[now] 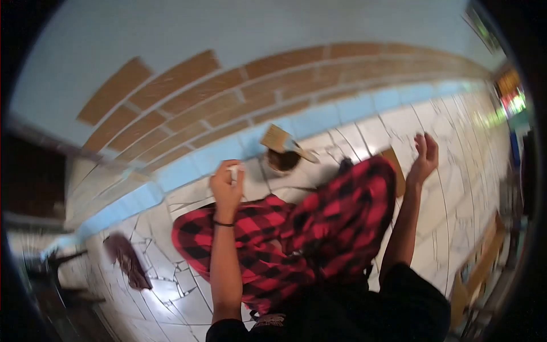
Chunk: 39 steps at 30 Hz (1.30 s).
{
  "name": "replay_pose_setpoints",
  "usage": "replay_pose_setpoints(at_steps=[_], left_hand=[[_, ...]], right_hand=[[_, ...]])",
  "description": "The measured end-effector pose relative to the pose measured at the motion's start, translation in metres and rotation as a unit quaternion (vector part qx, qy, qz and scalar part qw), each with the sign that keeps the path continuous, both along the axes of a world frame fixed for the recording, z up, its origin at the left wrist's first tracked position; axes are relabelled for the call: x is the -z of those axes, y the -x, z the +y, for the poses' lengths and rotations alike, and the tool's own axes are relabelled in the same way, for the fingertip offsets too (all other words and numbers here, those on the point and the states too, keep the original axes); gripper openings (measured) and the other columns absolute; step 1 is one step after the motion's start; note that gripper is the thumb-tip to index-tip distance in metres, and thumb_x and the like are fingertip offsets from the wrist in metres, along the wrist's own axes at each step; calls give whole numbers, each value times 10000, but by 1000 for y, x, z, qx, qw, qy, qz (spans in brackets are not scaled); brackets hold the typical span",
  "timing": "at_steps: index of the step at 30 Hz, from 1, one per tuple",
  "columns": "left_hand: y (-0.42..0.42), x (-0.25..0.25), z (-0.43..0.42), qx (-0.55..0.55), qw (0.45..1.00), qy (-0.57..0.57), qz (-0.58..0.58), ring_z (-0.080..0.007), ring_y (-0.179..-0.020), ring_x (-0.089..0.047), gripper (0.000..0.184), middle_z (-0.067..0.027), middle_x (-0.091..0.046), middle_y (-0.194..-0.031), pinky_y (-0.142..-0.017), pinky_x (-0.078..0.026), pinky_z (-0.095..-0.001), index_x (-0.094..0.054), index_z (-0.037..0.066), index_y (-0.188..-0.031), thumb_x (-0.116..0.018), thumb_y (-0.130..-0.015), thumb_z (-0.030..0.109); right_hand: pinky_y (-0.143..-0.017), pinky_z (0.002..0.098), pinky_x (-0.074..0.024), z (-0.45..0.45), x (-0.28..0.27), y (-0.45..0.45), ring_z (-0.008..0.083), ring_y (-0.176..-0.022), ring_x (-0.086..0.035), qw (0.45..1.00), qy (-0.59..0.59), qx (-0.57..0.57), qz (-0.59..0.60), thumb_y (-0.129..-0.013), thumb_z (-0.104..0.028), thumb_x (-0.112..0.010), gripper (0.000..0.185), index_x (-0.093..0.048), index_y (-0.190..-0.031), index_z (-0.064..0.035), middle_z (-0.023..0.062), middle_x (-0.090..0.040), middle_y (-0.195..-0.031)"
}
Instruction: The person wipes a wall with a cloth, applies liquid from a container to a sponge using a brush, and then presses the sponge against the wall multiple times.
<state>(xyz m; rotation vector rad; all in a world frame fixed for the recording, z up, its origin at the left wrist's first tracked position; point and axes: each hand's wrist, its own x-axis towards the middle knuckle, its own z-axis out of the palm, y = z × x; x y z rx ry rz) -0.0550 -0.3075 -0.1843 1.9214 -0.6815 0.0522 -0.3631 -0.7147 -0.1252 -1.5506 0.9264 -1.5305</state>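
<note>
We see the left hand (225, 187) raised over the checked lap, its fingers pinched around a small white object (233, 171), thumb on one side. The right hand (426, 159) hangs out past the other knee, fingers loosely curled and partly blurred; whether anything rests in them, we cannot tell. The small white object is pale and mostly hidden by the fingers, so its shape escapes us. Between the hands and just beyond the knees, we find a pale tub (280, 173) of dark brown contents on the tiled floor (441, 228), near the blue skirting (213, 162). A yellowish-tan square pad (275, 138) sits at its far edge, and a brush (306, 153) lies across its right side. Behind them, tan and brown brick shapes (285, 64) cover the lower part of a pale blue wall (268, 23). On the black shirt (353, 313) we spot a light print (270, 320), too small to read.
</note>
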Motion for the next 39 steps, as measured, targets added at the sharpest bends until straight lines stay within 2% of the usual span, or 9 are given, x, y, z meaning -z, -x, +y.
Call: replay_pose_setpoints(at_steps=[4, 6, 8, 11, 14, 18, 23, 26, 39], left_hand=[[10, -24, -4, 43, 996, 69, 39, -17, -521, -282, 168, 95, -369, -553, -496, -181, -268, -671, 9, -1003, -687, -1005, 177], [10, -22, -4, 38, 995, 81, 45, -20, -535, -269, 179, 89, -374, -568, -509, -178, -266, -669, -5, -1013, -681, -1001, 173], [8, -18, -3, 31, 996, 80, 32, -20, -546, -275, 188, 83, -383, -580, -515, -186, -260, -673, -11, -1002, -681, -998, 177], [7, -16, -9, 8, 996, 87, 15, -19, -561, -298, 183, 76, -398, -592, -520, -201, -253, -679, -12, -979, -674, -1000, 170], [11, -12, -10, -22, 996, 87, 15, -17, -561, -319, 178, 76, -414, -595, -517, -212, -247, -684, -9, -949, -665, -1006, 158], [7, -2, -8, -40, 995, 94, -2, -11, -557, -335, 183, 79, -437, -599, -507, -218, -246, -685, -8, -911, -655, -1013, 142], [6, 1, -8, -73, 993, 90, -15, -13, -570, -330, 199, 81, -426, -613, -508, -216, -247, -659, -2, -858, -667, -1006, 132], [6, 0, -5, -57, 995, 83, 6, -9, -599, -346, 204, 92, -456, -658, -534, -233, -238, -660, -2, -883, -646, -1033, 136], [29, -34, 4, 30, 997, 64, -30, -57, -541, -452, 90, 19, -500, -585, -502, -342, -266, -703, 26, -899, -749, -893, 102]], right_hand=[[-981, 389, -501, -4, 58, 85, 284, -1232, -584, 997, -1, 79, 15, -939, -199, -790, 798, -294, -1547, -53, 194, -526, -1462], [-1028, 471, -488, 10, 97, 129, 328, -1280, -548, 965, -6, 150, 217, -815, -302, -894, 1058, -224, -1603, -79, 204, -430, -1539], [-1103, 520, -449, 27, 135, 161, 379, -1340, -510, 952, -93, 137, 258, -666, -361, -972, 1305, -145, -1644, -109, 210, -385, -1565], [-1157, 530, -412, 39, 190, 182, 415, -1388, -481, 943, -26, 136, 303, -592, -378, -1002, 1411, -108, -1655, -131, 220, -413, -1555], [-1199, 521, -375, 43, 207, 176, 430, -1417, -460, 938, -144, 118, 292, -576, -364, -1009, 1430, -100, -1658, -142, 244, -455, -1530], [-1116, 446, -467, 27, 208, 157, 363, -1317, -574, 964, -167, 44, 202, -624, -224, -986, 1351, -121, -1660, -156, 252, -572, -1419], [-960, 381, -568, 9, 196, 152, 264, -1051, -720, 943, -156, 103, 276, -680, -104, -915, 1162, -237, -1623, -99, 185, -719, -1158], [-948, 376, -580, -9, 201, 153, 255, -1044, -719, 986, -73, 34, 146, -695, -72, -889, 1118, -257, -1617, -100, 173, -720, -1143], [-956, 370, -569, 6, 7, 82, 239, -1053, -709, 996, 90, -24, 3, -730, 90, -844, 991, -321, -1559, -55, 155, -722, -1103]])
